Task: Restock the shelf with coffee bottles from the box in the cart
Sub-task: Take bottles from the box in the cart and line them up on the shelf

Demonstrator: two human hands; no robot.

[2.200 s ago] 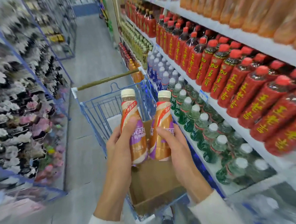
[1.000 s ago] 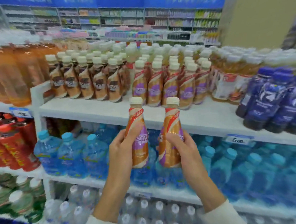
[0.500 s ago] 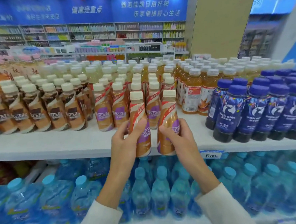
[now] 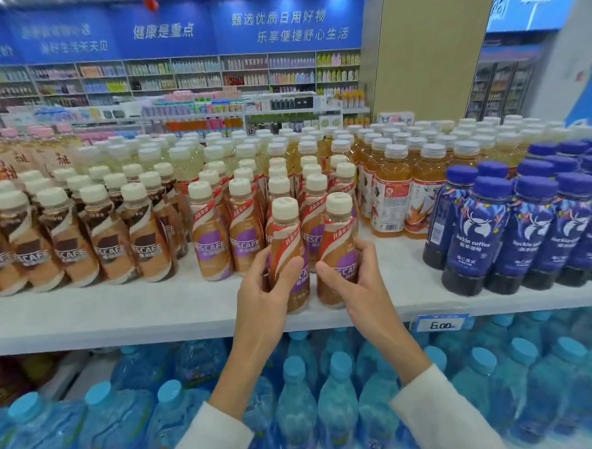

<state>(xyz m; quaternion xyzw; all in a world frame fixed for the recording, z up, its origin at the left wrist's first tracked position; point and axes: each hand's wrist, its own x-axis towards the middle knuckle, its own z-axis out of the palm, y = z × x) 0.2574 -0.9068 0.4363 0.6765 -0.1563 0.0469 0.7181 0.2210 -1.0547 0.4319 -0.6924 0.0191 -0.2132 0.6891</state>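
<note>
Two tan coffee bottles with purple labels and cream caps stand side by side near the front of the white shelf [image 4: 121,312]. My left hand [image 4: 264,291] grips the left bottle [image 4: 286,235] around its lower body. My right hand [image 4: 356,283] grips the right bottle [image 4: 339,235] the same way. Both bottles are upright, with their bases on or just above the shelf board. Directly behind them stand rows of the same purple-label coffee bottles [image 4: 209,239]. The cart and box are out of view.
Brown-label coffee bottles [image 4: 107,241] fill the shelf to the left. Orange tea bottles [image 4: 392,198] and dark blue coffee bottles [image 4: 477,235] stand to the right. Blue water bottles [image 4: 335,404] crowd the shelf below. A price tag [image 4: 442,324] hangs on the shelf edge.
I have turned from the cart to the shelf. Both hands have carried the two bottles forward and down, from in front of the shelf edge onto the shelf before the purple-label rows.
</note>
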